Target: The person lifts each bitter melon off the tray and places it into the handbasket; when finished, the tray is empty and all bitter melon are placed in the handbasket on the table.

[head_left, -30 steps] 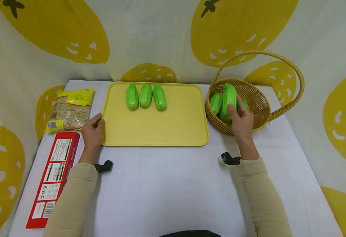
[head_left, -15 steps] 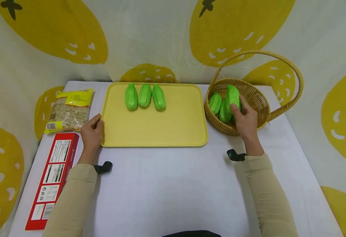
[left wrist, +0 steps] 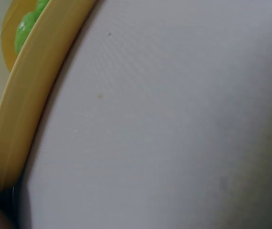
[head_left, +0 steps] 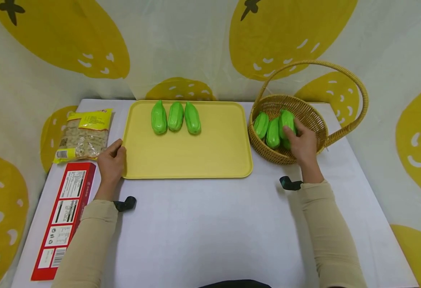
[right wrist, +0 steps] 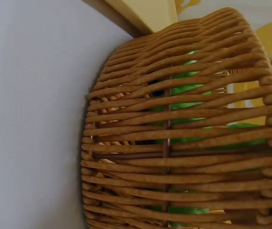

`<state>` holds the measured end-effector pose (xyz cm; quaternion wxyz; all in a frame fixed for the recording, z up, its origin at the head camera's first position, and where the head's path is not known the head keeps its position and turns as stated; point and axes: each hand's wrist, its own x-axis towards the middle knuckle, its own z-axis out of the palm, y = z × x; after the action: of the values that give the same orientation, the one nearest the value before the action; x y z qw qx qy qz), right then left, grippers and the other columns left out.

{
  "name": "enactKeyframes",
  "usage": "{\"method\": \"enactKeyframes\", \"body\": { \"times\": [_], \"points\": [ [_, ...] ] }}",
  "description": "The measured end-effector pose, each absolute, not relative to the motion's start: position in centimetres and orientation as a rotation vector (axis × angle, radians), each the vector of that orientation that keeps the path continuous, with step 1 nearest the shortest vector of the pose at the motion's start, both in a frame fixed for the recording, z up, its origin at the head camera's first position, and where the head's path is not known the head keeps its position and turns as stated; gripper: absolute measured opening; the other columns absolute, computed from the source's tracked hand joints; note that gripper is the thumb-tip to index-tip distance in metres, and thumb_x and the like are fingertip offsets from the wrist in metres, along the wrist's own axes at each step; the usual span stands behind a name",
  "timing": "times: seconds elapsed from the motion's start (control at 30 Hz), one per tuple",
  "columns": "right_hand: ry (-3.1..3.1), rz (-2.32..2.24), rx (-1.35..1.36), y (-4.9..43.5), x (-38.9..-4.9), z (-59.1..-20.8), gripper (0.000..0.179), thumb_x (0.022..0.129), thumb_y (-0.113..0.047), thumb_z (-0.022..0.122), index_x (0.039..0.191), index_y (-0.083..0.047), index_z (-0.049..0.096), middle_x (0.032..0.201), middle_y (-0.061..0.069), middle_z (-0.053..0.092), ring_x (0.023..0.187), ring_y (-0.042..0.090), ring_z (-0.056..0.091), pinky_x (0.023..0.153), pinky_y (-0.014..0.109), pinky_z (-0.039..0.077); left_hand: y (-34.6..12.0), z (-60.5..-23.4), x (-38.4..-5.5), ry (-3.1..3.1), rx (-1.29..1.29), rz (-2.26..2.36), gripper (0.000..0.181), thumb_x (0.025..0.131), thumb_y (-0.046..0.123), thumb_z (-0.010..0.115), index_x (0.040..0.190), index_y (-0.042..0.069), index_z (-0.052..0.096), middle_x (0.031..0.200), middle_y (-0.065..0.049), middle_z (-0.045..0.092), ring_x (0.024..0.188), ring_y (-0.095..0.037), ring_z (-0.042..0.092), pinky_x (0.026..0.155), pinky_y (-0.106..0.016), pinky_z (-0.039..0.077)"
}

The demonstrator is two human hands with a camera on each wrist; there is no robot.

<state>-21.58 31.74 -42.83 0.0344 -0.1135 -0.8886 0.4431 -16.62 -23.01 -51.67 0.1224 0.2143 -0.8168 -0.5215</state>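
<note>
My right hand (head_left: 304, 142) reaches into the round wicker basket (head_left: 315, 120) and pinches a green plastic bitter melon (head_left: 287, 119) between thumb and fingers. Beside it in the basket lie a middle bitter melon (head_left: 273, 134) and a left one (head_left: 261, 125); part of another green one shows underneath. In the right wrist view the basket's woven side (right wrist: 174, 133) fills most of the picture, with green showing through its gaps. My left hand (head_left: 111, 166) grips the left rim of the yellow tray (head_left: 189, 160). Three bitter melons (head_left: 175, 116) lie in a row at the tray's back.
A yellow-labelled clear food packet (head_left: 84, 134) lies left of the tray, with a long red box (head_left: 64, 220) in front of it. The basket's tall handle (head_left: 363, 94) arches over the basket. A patterned curtain (head_left: 181, 48) hangs behind the white-covered table (head_left: 203, 232).
My right hand has moved right and lower in the basket with its bitter melon, uncovering the middle one beside it. The left hand still grips the tray rim.
</note>
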Motion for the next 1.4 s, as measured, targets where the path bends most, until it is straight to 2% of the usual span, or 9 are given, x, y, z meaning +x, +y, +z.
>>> {"method": "enactKeyframes", "body": {
  "times": [0.37, 0.6, 0.9, 1.4],
  "points": [
    [-2.813, 1.224, -0.29, 31.7, -21.3, -42.7, 0.068, 0.104, -0.045, 0.055, 0.159, -0.011, 0.032, 0.158, 0.022, 0.041, 0.143, 0.04, 0.044, 0.117, 0.057, 0.041, -22.8, -51.6, -16.9, -2.401, 0.647, -1.521, 0.039, 0.105, 0.019, 0.056, 0.143, 0.012, 0.058, 0.149, -0.003, 0.057, 0.142, -0.014, 0.051, 0.119, -0.034, 0.044],
    [-2.831, 1.23, -0.338, 32.0, -21.2, -42.5, 0.067, 0.104, -0.044, 0.055, 0.159, -0.012, 0.033, 0.158, 0.022, 0.042, 0.144, 0.039, 0.044, 0.119, 0.055, 0.04, -22.8, -51.3, -16.9, -2.428, 0.663, -1.524, 0.04, 0.105, 0.023, 0.055, 0.144, 0.016, 0.057, 0.151, 0.0, 0.056, 0.143, -0.013, 0.049, 0.12, -0.034, 0.042],
    [-2.842, 1.261, -0.36, 32.2, -20.9, -42.2, 0.068, 0.104, -0.042, 0.055, 0.158, -0.007, 0.033, 0.162, 0.021, 0.035, 0.151, 0.039, 0.033, 0.125, 0.053, 0.032, -22.9, -51.4, -16.8, -2.422, 0.661, -1.521, 0.039, 0.105, 0.022, 0.055, 0.144, 0.015, 0.057, 0.151, -0.001, 0.056, 0.143, -0.013, 0.05, 0.12, -0.035, 0.043],
    [-2.793, 1.273, -0.358, 32.1, -20.3, -41.7, 0.067, 0.105, -0.042, 0.054, 0.159, -0.01, 0.033, 0.162, 0.019, 0.036, 0.149, 0.037, 0.036, 0.122, 0.054, 0.036, -23.0, -51.3, -16.5, -2.416, 0.671, -1.547, 0.04, 0.105, 0.023, 0.054, 0.145, 0.017, 0.057, 0.152, -0.001, 0.055, 0.144, -0.014, 0.049, 0.12, -0.035, 0.042]
  ]
}}
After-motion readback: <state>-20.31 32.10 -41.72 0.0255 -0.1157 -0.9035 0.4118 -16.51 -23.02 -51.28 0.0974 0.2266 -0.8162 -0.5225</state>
